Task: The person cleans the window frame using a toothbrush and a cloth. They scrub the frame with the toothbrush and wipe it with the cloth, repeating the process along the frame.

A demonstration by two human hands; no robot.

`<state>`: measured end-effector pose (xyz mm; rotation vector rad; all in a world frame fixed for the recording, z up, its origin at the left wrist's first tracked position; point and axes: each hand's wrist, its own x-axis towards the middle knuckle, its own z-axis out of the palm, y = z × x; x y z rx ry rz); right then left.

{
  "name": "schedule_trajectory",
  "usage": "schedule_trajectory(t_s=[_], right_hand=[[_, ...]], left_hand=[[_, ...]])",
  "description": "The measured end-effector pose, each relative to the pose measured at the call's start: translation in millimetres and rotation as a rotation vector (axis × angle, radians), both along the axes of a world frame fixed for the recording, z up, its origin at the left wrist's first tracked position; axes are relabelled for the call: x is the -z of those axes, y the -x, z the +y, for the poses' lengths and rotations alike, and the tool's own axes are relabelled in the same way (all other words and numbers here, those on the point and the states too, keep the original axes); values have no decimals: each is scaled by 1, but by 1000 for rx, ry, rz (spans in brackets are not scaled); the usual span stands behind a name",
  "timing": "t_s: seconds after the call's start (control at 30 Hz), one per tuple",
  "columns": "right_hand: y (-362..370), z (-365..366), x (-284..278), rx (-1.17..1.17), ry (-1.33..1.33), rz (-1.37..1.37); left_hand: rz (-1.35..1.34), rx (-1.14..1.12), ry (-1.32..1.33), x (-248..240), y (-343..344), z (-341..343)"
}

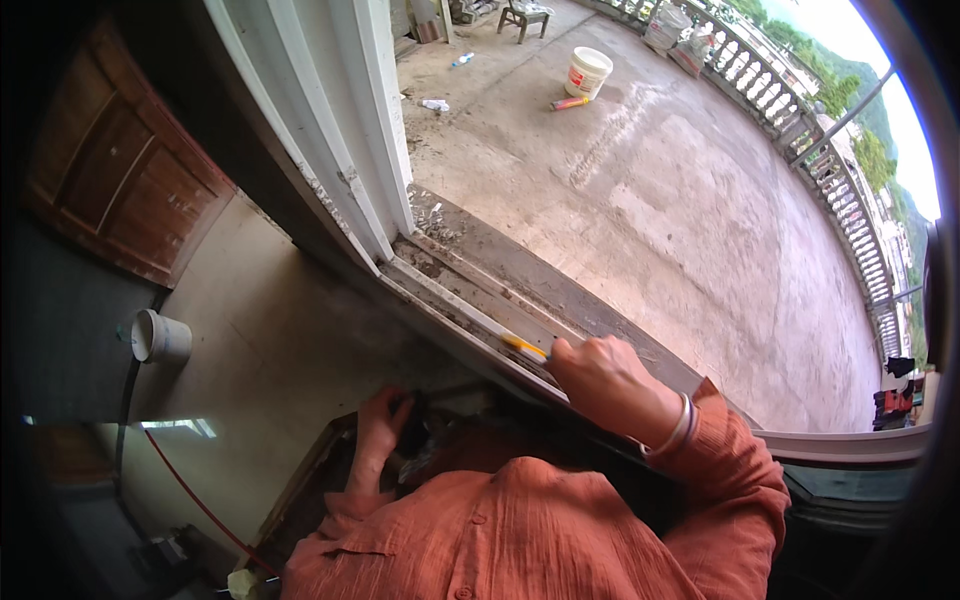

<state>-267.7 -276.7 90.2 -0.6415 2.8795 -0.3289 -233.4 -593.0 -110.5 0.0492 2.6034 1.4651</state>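
Note:
My right hand (608, 380) is closed around a slim yellow tool (522, 345), whose exact kind I cannot make out. Its end reaches along the window track (470, 318), a pale sill channel with rails and dark dirt in it. Lower and to the left, my left hand (380, 422) is down inside the room, beside the dark area below the sill. Its fingers are curled, and whatever they hold, if anything, is hidden in shadow.
White sliding frames (335, 110) rise at the track's far end. Outside, a white bucket (588, 72) and a red tube (569, 103) are on the concrete terrace (690, 220), bounded by a balustrade (757, 95). Indoors are a white bucket (162, 338), a red hose (195, 497) and a wooden door (125, 160).

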Motion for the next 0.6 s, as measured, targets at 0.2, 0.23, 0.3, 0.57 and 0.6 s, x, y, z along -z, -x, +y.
schedule_trajectory(t_s=[0.2, 0.23, 0.3, 0.57, 0.6], right_hand=[[-10, -16, -15, 5, -111, -68], [-10, -19, -15, 5, -143, -64], [-10, -19, -6, -18, -179, -64], [27, -50, 24, -31, 11, -45], [33, -54, 27, -48, 18, -35]], left_hand=[[45, 12, -16, 11, 0, 4], [35, 10, -5, 8, 2, 5], [22, 5, 5, 1, 8, 7], [-2, -6, 16, -1, 9, -2], [29, 0, 15, 1, 9, -4]])
